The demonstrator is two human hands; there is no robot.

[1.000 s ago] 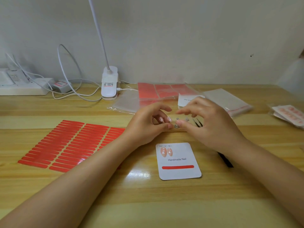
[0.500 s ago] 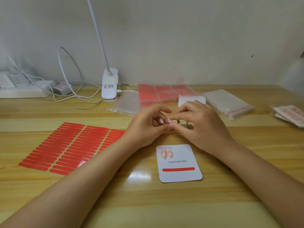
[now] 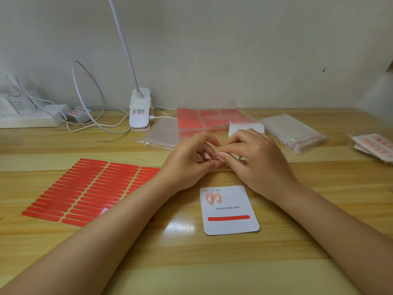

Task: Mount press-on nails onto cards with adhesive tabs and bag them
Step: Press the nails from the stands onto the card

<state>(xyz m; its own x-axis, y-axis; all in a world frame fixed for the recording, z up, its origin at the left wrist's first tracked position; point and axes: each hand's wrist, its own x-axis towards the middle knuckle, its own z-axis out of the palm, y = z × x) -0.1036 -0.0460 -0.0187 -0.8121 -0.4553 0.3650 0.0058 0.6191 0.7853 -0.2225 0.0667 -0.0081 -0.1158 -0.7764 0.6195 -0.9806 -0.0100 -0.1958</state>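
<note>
My left hand (image 3: 185, 165) and right hand (image 3: 257, 165) meet fingertip to fingertip behind the white "Handmade Nail" card (image 3: 234, 225). The left hand's curled fingers hold a small row of pale press-on nails (image 3: 205, 155). Thumb and forefinger of the right hand pinch one nail at the row's right end; the pinched nail is mostly hidden. Two pink nails (image 3: 213, 198) sit at the card's top left, and a red adhesive tab (image 3: 228, 217) runs along its lower part. On the left lies a sheet of red adhesive tabs (image 3: 85, 192).
Clear bags with red sheets (image 3: 212, 120) and a stack of clear bags (image 3: 293, 133) lie behind the hands. Bagged nail cards (image 3: 374, 145) sit at the right edge. A lamp base (image 3: 139, 109), cables and a power strip (image 3: 25, 118) line the back left.
My right hand closed from spread fingers into a pinch against the left hand's fingertips. It now covers the black tweezers that showed beside it. The left hand and card stayed put.
</note>
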